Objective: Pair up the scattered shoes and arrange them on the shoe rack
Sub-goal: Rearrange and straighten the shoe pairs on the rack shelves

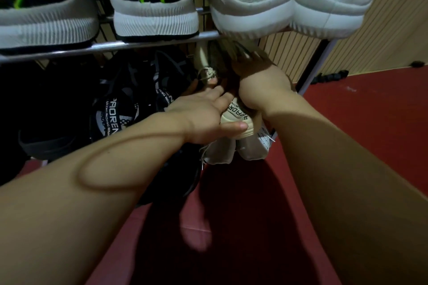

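A pair of cream shoes (pixel 234 150) sits heel-out at the right end of the shoe rack's lower shelf. My left hand (pixel 206 118) grips the left cream shoe, thumb on its heel and fingers inside its opening near the laces. My right hand (pixel 259 85) reaches deeper under the upper rail (pixel 148 43) and lies on the right cream shoe, its fingers mostly hidden. A pair of black shoes (pixel 111 118) with white lettering stands to the left on the same shelf.
On the upper shelf stand black shoes with green stripes (pixel 152 4) and a pair of white shoes (pixel 287 0) whose heels overhang the rail. A slatted wooden wall (pixel 382 37) is at the right. Red floor (pixel 361 122) lies in front.
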### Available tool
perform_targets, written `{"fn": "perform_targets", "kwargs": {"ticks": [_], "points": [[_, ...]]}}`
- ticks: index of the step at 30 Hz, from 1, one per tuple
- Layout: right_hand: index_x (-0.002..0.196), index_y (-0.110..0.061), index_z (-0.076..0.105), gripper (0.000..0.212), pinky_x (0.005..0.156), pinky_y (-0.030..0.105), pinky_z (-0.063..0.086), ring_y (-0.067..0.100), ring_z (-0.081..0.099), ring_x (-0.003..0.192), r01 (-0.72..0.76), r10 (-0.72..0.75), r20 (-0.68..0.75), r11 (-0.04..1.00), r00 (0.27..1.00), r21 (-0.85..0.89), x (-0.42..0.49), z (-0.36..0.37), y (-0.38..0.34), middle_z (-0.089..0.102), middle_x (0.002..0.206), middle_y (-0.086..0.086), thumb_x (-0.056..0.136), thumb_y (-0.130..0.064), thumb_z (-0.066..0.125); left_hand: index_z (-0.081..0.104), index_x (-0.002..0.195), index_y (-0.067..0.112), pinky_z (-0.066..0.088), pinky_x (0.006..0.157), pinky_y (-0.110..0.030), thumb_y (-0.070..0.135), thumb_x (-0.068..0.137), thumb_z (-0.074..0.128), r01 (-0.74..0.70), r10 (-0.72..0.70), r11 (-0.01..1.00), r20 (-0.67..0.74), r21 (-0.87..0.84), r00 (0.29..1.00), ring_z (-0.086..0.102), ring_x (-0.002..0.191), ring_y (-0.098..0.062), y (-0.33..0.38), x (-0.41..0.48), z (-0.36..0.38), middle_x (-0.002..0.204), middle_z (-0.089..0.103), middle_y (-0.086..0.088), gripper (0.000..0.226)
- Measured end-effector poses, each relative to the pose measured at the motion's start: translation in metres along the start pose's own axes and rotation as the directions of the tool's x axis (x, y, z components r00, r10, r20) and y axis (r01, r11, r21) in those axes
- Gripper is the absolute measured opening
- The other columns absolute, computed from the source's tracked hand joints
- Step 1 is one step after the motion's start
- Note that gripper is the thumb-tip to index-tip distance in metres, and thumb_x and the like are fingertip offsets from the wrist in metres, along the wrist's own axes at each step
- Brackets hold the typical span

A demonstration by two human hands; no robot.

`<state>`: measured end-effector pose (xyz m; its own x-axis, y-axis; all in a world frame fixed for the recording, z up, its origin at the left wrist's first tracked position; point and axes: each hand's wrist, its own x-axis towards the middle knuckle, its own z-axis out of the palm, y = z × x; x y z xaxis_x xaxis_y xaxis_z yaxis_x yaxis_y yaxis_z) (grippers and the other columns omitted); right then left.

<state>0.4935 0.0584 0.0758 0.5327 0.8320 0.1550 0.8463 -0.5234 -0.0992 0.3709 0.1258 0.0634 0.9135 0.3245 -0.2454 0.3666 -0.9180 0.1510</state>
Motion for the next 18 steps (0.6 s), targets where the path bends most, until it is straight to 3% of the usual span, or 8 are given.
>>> {"fn": "perform_targets", "kwargs": {"ticks": [6,10,15,18], "points": [[0.144,-0.017,0.035,0.048,0.111,0.039,0.027,0.03,0.03,0.138,0.13,-0.115,0.191,0.99,0.975,-0.063,0.009,-0.013,-0.001,0.032,0.151,0.014,0.097,-0.016,0.044,0.015,0.149,0.027,0.016,0.118,-0.039,0.074,0.081,0.032,-0.008,0.008,1.0,-0.036,0.009,0.999,0.002,0.147,-0.016,-0.002,0.003,0.002,0.159,0.007,0.0,0.084],[0.144,-0.014,0.037,0.047,0.108,0.034,0.026,0.03,0.031,0.138,0.162,-0.101,0.352,0.975,0.931,-0.149,0.012,-0.03,-0.004,0.033,0.15,0.015,0.098,-0.01,0.041,0.016,0.149,0.026,0.018,0.117,-0.041,0.073,0.081,0.035,-0.001,0.001,1.0,-0.032,-0.003,0.999,0.003,0.147,-0.015,0.0,0.003,0.0,0.159,0.009,-0.001,0.085],[0.147,-0.015,0.031,0.05,0.107,0.036,0.028,0.031,0.032,0.137,0.093,-0.07,0.312,0.994,0.948,-0.058,0.0,-0.033,-0.004,0.031,0.151,0.016,0.098,-0.015,0.039,0.012,0.15,0.026,0.024,0.111,-0.042,0.072,0.084,0.031,0.039,-0.032,0.996,-0.098,0.078,0.995,0.011,0.146,-0.018,0.007,-0.007,0.003,0.159,0.008,0.001,0.084],[0.134,-0.008,0.049,0.042,0.098,0.038,0.038,0.034,0.048,0.121,-0.113,0.093,0.143,0.983,0.985,0.141,-0.021,-0.02,0.001,0.051,0.134,0.019,0.092,-0.011,0.046,0.012,0.15,0.024,0.027,0.107,-0.039,0.071,0.085,0.032,0.055,-0.037,0.995,-0.197,0.087,0.98,0.024,0.142,-0.022,0.006,-0.017,0.006,0.158,0.014,0.002,0.083]]}}
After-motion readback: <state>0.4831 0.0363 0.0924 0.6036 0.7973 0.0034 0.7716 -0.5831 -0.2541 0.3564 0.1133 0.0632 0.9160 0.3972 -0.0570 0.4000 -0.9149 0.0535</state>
